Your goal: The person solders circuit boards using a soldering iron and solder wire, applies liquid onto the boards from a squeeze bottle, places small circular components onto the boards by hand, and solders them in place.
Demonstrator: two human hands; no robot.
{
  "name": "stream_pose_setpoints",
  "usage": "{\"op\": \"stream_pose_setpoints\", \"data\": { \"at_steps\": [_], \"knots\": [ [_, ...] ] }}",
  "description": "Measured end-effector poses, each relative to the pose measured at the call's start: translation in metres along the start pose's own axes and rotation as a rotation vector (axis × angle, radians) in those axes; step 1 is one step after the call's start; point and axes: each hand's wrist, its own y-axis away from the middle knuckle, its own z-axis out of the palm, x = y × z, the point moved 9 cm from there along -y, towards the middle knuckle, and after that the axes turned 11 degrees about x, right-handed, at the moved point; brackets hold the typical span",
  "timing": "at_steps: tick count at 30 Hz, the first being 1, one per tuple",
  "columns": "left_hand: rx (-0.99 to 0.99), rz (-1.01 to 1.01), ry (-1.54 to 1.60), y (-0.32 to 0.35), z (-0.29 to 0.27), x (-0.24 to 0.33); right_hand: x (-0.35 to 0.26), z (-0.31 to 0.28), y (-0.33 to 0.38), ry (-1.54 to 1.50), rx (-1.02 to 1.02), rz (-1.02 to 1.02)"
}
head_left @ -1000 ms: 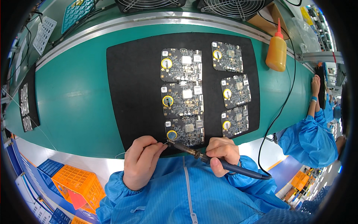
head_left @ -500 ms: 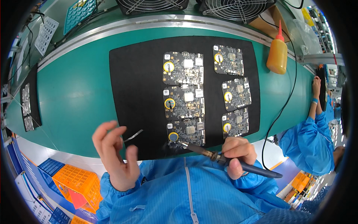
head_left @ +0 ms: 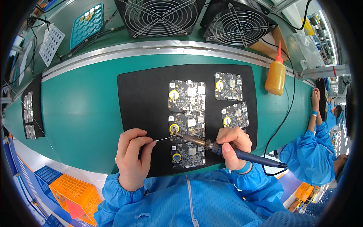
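My right hand (head_left: 235, 149) grips a soldering iron (head_left: 257, 158) by its dark blue handle. Its tip meets the coin cell area (head_left: 174, 128) on the middle circuit board (head_left: 191, 123) of the left column. Between the pinched fingers of my left hand (head_left: 134, 157) is a thin solder wire (head_left: 163, 139), its far end at or very near the iron's tip; exact contact is too small to tell. Above lies another black board (head_left: 191, 94), below a third (head_left: 192, 152), each with a round cell. All rest on a black mat (head_left: 143, 98).
More boards (head_left: 229, 87) lie at the mat's right, partly behind my right hand. A yellow bottle (head_left: 275, 77) with a red nozzle stands beyond. Fans (head_left: 160, 19), a teal tray (head_left: 87, 24) and a metal rail (head_left: 113, 55) line the back. A co-worker's blue sleeve (head_left: 302, 147) is at right.
My left hand has closed from spread fingers to a pinch on the solder wire and moved toward the boards. The iron's tip has gone from the nearest board to the middle one. The view has shifted.
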Motion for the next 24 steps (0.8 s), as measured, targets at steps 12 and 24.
{"op": "stream_pose_setpoints", "data": {
  "at_steps": [12,24],
  "knots": [
    [-0.028,-0.009,0.034,0.004,0.009,-0.004,-0.002,0.012,-0.004,0.081,-0.089,-0.050],
    [-0.099,0.104,0.071,0.003,0.020,0.016,-0.006,0.012,0.001,0.056,-0.064,-0.066]
  ]
}}
